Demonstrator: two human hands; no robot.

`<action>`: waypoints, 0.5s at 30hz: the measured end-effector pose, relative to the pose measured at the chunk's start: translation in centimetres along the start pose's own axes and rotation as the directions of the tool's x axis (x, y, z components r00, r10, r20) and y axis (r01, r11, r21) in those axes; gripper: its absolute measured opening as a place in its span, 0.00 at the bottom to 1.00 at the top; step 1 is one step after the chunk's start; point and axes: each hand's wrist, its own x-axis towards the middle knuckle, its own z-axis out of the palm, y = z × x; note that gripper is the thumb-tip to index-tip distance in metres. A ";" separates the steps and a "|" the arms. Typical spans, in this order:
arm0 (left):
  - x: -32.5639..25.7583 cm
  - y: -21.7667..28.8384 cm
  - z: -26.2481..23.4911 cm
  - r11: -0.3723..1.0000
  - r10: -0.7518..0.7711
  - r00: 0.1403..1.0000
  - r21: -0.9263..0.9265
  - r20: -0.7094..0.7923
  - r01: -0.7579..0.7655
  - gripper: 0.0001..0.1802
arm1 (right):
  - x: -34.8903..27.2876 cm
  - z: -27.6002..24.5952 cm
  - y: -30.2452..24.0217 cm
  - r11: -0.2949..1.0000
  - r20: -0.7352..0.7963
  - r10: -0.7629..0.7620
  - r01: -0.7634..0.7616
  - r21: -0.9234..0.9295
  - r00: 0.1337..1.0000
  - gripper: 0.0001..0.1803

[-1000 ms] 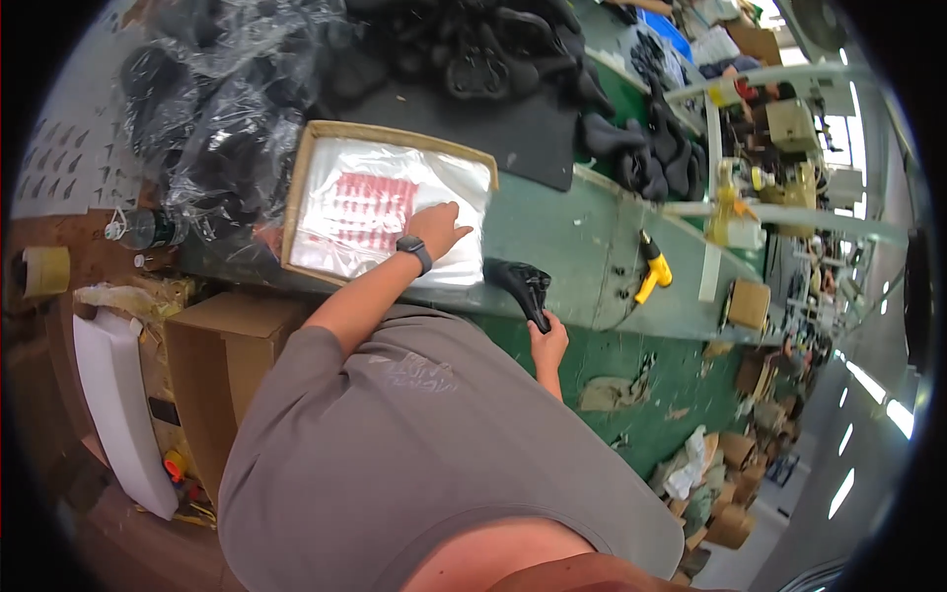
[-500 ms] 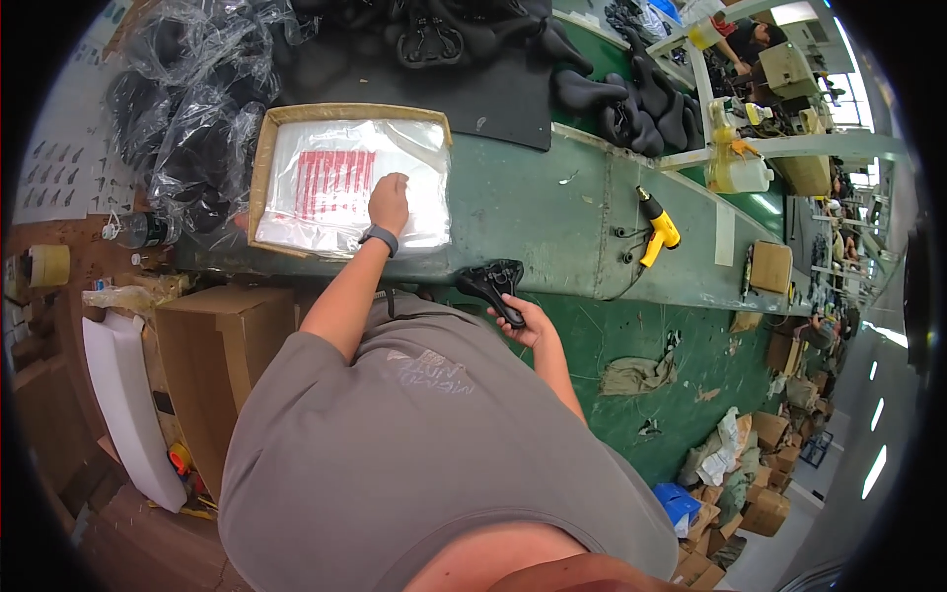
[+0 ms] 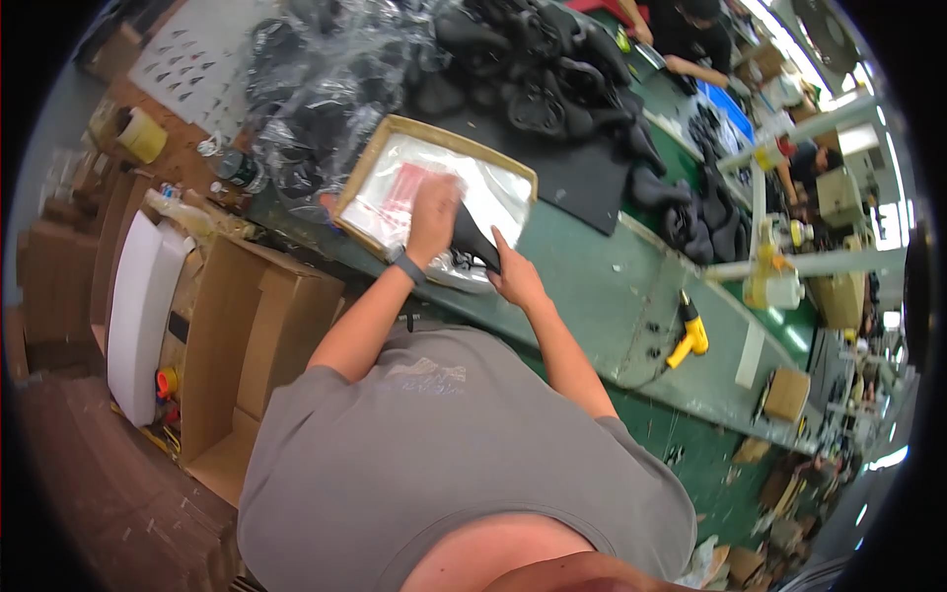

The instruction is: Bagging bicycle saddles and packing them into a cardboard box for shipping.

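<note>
A shallow cardboard tray (image 3: 367, 173) on the green workbench (image 3: 602, 296) holds clear plastic bags (image 3: 493, 192) with red print. My left hand (image 3: 432, 209) lies on the bags, fingers curled onto the plastic. My right hand (image 3: 515, 278) holds a black bicycle saddle (image 3: 472, 242) at the tray's near edge, its nose against the bags next to my left hand. A dark band sits on my left wrist.
More black saddles (image 3: 552, 79) and crumpled clear plastic (image 3: 326, 89) pile up beyond the tray. A yellow power tool (image 3: 688, 335) lies on the bench to the right. Open cardboard boxes (image 3: 247, 335) stand at my left. Another person (image 3: 691, 39) works at the far end.
My right hand has lifted the black saddle from below the bench edge up to the tray. My left hand stayed on the bags. The view has swung right.
</note>
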 end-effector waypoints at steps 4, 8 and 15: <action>-0.9 9.2 -8.2 0.984 0.152 0.949 -0.135 0.276 -0.118 0.10 | 1.8 1.3 -0.6 0.609 0.175 0.235 -0.285 0.740 0.956 0.65; -3.3 8.3 -15.1 0.389 -0.405 0.826 -0.745 0.391 0.543 0.17 | 2.3 -3.3 -6.1 -0.030 0.368 0.237 -0.372 0.928 0.899 0.24; 3.2 4.9 -14.2 0.596 -0.362 0.823 -0.570 0.439 0.566 0.54 | 8.6 -3.7 -18.0 0.774 -0.465 0.061 0.252 0.580 0.883 0.22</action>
